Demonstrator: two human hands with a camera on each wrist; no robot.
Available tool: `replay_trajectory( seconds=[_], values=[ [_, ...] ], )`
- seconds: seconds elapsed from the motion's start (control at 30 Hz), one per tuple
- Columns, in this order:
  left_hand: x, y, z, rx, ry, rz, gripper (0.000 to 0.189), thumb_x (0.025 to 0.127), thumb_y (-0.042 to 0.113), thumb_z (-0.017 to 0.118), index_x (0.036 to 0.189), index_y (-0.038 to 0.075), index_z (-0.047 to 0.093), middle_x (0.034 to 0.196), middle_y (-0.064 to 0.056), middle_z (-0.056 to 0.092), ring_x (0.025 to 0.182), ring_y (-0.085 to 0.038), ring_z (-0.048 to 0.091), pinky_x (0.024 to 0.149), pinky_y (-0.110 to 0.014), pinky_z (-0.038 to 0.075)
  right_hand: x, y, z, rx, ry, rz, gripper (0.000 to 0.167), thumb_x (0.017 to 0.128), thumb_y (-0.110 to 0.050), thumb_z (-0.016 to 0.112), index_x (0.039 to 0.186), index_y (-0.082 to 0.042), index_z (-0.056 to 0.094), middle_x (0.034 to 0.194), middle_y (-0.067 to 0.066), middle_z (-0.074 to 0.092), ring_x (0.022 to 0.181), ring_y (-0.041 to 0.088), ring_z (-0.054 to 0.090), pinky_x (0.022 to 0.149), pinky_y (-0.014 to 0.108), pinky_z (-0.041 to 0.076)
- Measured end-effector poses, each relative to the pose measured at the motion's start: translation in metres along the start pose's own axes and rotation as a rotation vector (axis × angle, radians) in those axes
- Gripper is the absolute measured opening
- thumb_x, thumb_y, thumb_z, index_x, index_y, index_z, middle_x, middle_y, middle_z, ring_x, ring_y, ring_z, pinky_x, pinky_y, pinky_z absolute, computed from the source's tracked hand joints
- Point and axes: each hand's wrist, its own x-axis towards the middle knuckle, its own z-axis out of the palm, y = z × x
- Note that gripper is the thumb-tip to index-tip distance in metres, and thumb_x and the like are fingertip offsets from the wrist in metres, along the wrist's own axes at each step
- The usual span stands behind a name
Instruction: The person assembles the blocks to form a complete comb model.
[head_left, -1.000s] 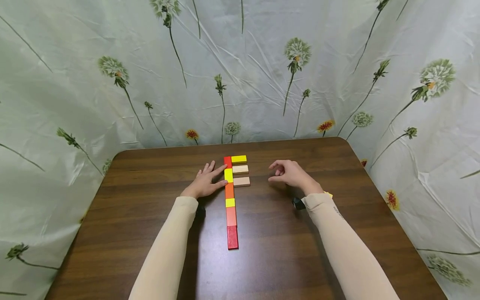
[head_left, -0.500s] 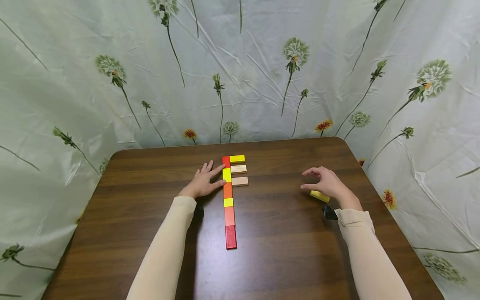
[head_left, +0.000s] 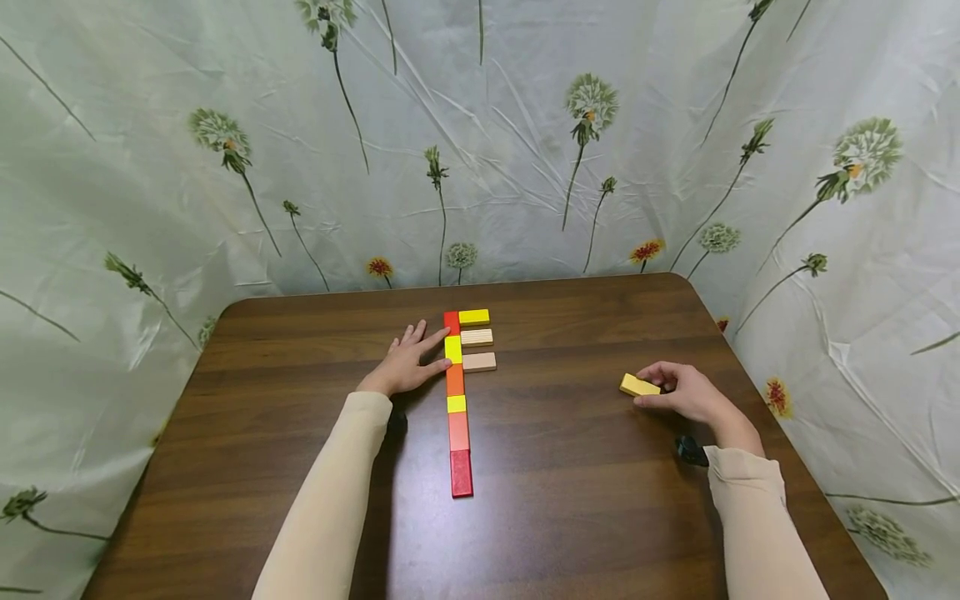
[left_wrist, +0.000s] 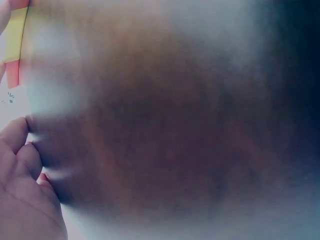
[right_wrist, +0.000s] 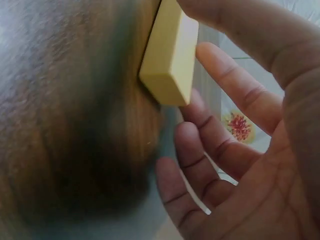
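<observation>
On the right side of the table my right hand (head_left: 692, 395) has its thumb and fingers around the near end of a yellow wooden block (head_left: 636, 385). In the right wrist view, thumb and index finger meet the sides of this yellow block, which lies on the tabletop. My left hand (head_left: 405, 367) spreads its fingers beside a column of coloured blocks. Its index fingertip touches near the red block (head_left: 452, 322) at the top, its thumb tip the lower part of a yellow block (head_left: 453, 348). In the left wrist view, fingers and a yellow block (left_wrist: 16, 37) show at the left edge.
Below, the column continues with an orange block (head_left: 455, 381), a small yellow one (head_left: 457, 404), a pink one (head_left: 458, 432) and a dark red one (head_left: 461, 473). To its right lie a yellow block (head_left: 474, 317), a ridged wooden one (head_left: 477, 337) and a plain pale one (head_left: 479, 362).
My right hand has moved right, away from the column, and come down to the yellow block, closing thumb and fingers around its end. My left hand has stayed at the column.
</observation>
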Motion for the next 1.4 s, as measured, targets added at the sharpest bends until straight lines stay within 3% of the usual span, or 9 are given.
replay_trajectory(
  seconds=[0.37,1.4],
  values=[
    [0.001,0.0,-0.001,0.004,-0.005,-0.003,0.076,0.108,0.052,0.059,0.172,0.031,0.026,0.181,-0.021,0.003,0.168,-0.047,-0.001,0.134,-0.067,0.0,-0.003,0.012,0.003,0.012,0.065,0.005,0.044,0.089,-0.023,0.089,0.121,0.002,0.073,0.102,0.011,0.066,0.085,0.013,0.054,0.072,0.021,0.046],
    [-0.002,0.002,-0.002,0.005,-0.016,-0.009,0.074,0.109,0.053,0.056,0.172,0.029,0.026,0.181,-0.022,0.004,0.168,-0.047,-0.001,0.134,-0.066,0.001,-0.012,0.022,0.0,0.034,0.056,0.047,0.04,0.092,-0.023,0.087,0.12,0.003,0.077,0.106,0.013,0.074,0.085,0.006,0.056,0.072,0.019,0.047]
  ],
)
